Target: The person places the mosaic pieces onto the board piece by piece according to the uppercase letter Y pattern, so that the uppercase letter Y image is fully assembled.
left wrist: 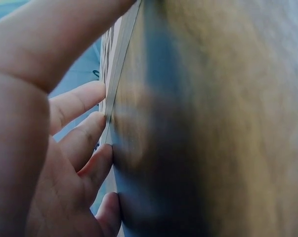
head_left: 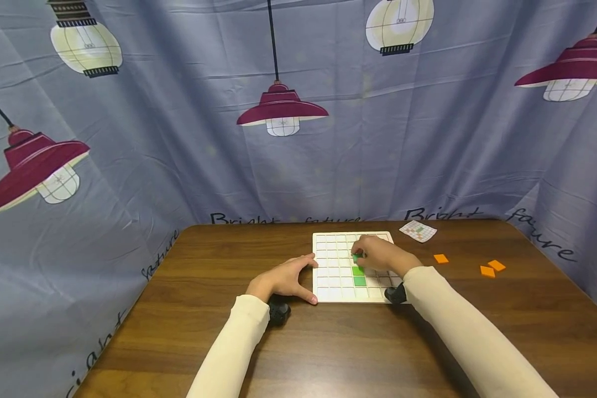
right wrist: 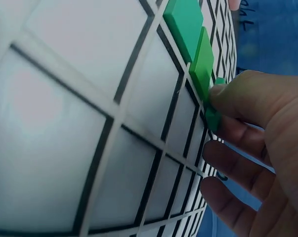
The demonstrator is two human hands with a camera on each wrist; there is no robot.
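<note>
Head view: person seated at brown wooden desk [head_left: 328, 342], cream sleeves, both hands at a white grid board [head_left: 328, 265].
Writing: backdrop curtain [head_left: 179, 138] has script lettering along its hem, "Bright" readable at left of the far desk edge and again to the right, "future" partly cut off; printed lamp and bulb pictures above.
Board contents: two green tiles [head_left: 359, 276] sit in cells one above the other, right of board centre; other visible cells bare.
Right hand [head_left: 384, 255]: over the board, fingers pinched together on a third green tile [head_left: 355, 257], in line with the two placed ones, just beyond them.
Left hand [head_left: 284, 281]: flat on desk, fingers straight and spread, tips touching the board's left edge.
Off-board: three orange tiles [head_left: 487, 270] on desk to the right, well apart from board; small pattern card [head_left: 418, 230] near far right corner of board, print too small to read.
Right wrist view only: close-up of black grid lines, thumb and fingers [right wrist: 237, 96] clamped on the tile edge, tile [right wrist: 210, 111] touching the board beside the placed pair.
Left wrist view only: blurred; fingers [left wrist: 82, 101] against thin board edge [left wrist: 116, 74].
</note>
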